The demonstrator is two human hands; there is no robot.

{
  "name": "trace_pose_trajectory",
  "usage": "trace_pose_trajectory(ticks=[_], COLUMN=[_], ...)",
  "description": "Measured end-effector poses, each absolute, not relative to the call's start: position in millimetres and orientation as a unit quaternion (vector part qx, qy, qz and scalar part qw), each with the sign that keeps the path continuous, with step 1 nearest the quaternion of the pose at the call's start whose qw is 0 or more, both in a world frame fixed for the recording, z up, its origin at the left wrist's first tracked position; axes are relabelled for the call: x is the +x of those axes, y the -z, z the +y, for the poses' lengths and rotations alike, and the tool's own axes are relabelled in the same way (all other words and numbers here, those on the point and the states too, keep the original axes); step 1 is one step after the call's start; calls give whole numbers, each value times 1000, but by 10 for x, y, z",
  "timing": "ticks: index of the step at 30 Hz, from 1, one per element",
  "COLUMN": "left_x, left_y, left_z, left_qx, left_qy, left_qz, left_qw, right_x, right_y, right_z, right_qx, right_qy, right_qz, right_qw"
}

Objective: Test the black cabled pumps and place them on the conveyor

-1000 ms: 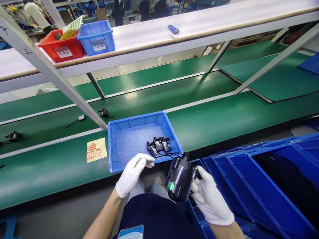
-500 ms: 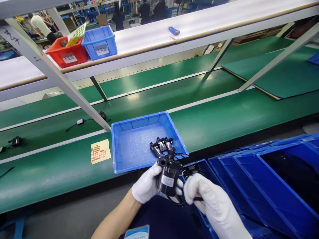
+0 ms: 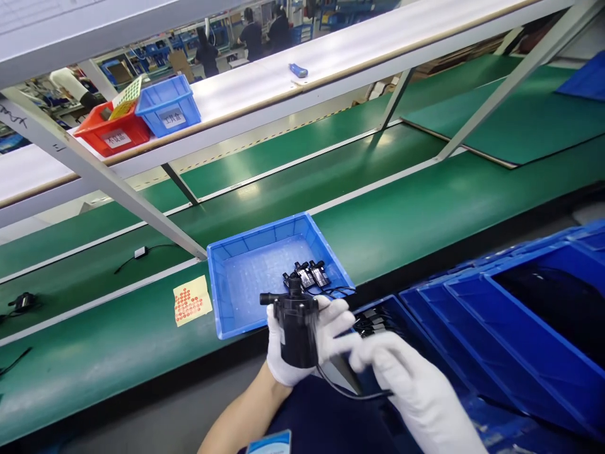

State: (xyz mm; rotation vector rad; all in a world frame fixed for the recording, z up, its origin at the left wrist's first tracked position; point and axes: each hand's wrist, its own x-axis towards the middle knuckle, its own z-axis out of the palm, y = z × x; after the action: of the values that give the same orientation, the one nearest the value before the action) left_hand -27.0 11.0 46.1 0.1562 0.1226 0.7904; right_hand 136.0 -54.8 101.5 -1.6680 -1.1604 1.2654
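A black pump [image 3: 299, 331] with two pipe stubs rests in my gloved left hand [image 3: 333, 328], whose thumb and fingers are around its sides. The pump stands nearly upright, one stub pointing left and one up. From its base a black cable [image 3: 352, 396] runs to my gloved right hand [image 3: 411, 384], which is closed on it with curled fingers. Just beyond my left hand is a light blue tray [image 3: 218, 296]. Three similar pumps [image 3: 319, 273] lie in its right corner with their cables.
A yellow sheet of red round stickers [image 3: 191, 301] lies left of the tray on the green bench [image 3: 118, 353]. Dark blue bins [image 3: 501, 334] stand at right. A red bin [image 3: 113, 129], a blue bin [image 3: 170, 104] and a blue-handled tool [image 3: 298, 70] sit on the shelf.
The pump has turned in my left hand: its label has swung away and a stub now points left. More cable shows stretched toward my right hand. The camera view has shifted slightly.
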Motion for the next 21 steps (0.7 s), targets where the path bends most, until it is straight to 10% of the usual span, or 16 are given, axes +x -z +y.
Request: trace_pose_trajectory(ticks=[4, 8, 15, 21], left_x=[-254, -307, -214, -292], left_y=[-770, -782, 598, 1051], left_z=[142, 428, 685, 417], left_qx=[380, 472, 599, 583], left_qy=[-386, -349, -126, 116], left_qz=[252, 171, 285, 209], left_qw=[802, 791, 737, 776], right_x=[1190, 1160, 1194, 1452], right_y=[-933, -840, -404, -1484], right_z=[-410, -388, -437, 328], right_qx=[-683, -478, -292, -465], right_qy=[-487, -657, -694, -562], right_qz=[-419, -236, -13, -172], right_qw=[348, 533, 658, 662])
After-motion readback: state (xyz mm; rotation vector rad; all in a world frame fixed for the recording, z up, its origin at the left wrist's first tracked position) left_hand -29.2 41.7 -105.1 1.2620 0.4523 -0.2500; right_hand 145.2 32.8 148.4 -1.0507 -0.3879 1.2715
